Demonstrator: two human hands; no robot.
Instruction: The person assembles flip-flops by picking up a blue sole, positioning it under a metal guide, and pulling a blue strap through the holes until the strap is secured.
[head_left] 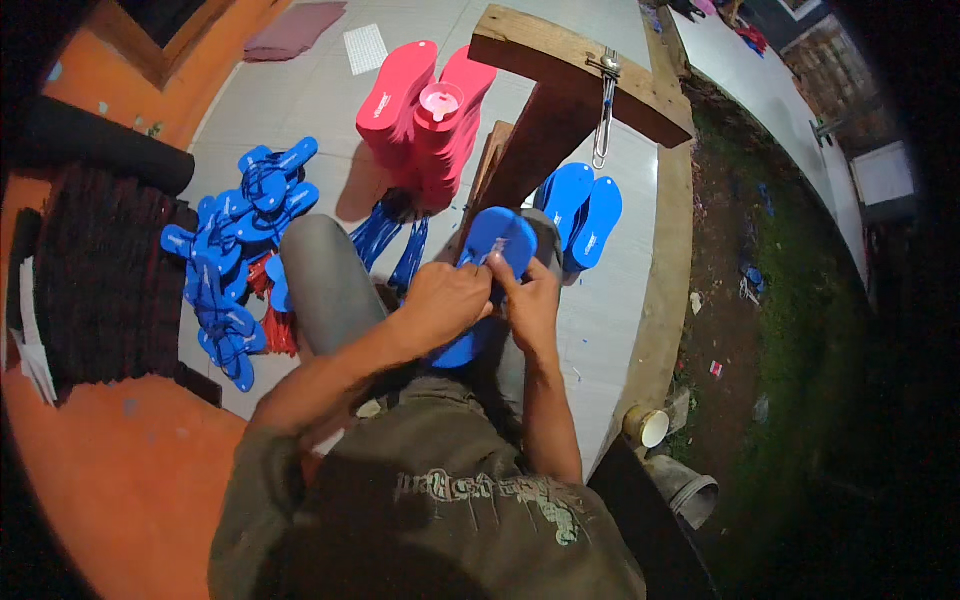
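Note:
A blue flip-flop [502, 234] lies across my lap, its printed sole tilted up toward me and its lower end [459, 350] showing below my hands. My right hand [532, 303] grips its right edge, thumb pressed on the top of the sole. At the left edge my left hand [449, 302] is closed in a fist against the flip-flop; what its fingers pinch there is hidden. Just beyond my hands, bundles of blue straps [378, 232] rest on the floor between my knee and a wooden stand [575, 62].
Tall stacks of pink soles [397, 90] carry a small cup [440, 102]. Blue soles [598, 222] are stacked right of the stand, where a metal tool [605, 105] hangs. Left of my knee lie a pile of blue flip-flops [232, 222] and red straps [281, 332]. The tiled floor ends at a ledge [655, 270].

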